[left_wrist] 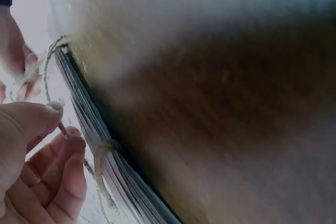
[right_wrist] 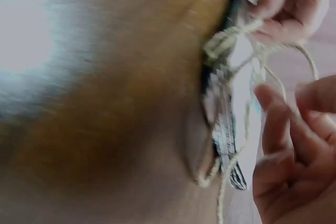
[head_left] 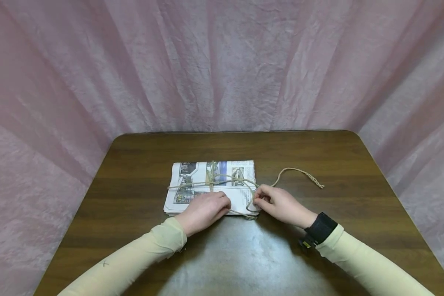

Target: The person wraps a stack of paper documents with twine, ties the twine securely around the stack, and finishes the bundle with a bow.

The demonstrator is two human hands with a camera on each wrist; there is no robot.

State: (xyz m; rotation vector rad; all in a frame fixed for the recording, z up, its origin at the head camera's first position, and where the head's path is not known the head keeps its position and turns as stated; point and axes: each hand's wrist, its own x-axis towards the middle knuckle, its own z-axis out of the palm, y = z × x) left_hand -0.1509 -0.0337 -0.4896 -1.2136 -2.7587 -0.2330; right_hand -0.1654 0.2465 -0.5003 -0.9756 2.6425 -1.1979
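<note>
A folded stack of newspapers (head_left: 240, 196) lies on the table with twine (head_left: 192, 183) crossing its top. My left hand (head_left: 208, 209) is over the stack's near edge and pinches a strand of the twine between thumb and fingertip, seen in the left wrist view. At the right edge of the stack, my right hand (head_left: 281, 205) holds a curving part of the twine between thumb and fingers. In the right wrist view a bunched, looped section of twine (right_wrist: 223, 45) sits at the stack's corner, between the two hands.
A loose twine tail (head_left: 297, 169) with a frayed end curves over the table right of the stack. The brown wooden table (head_left: 133, 160) has rounded far corners. Behind it hangs a pink curtain (head_left: 222, 70). A black wrist strap (head_left: 321, 228) is on the right arm.
</note>
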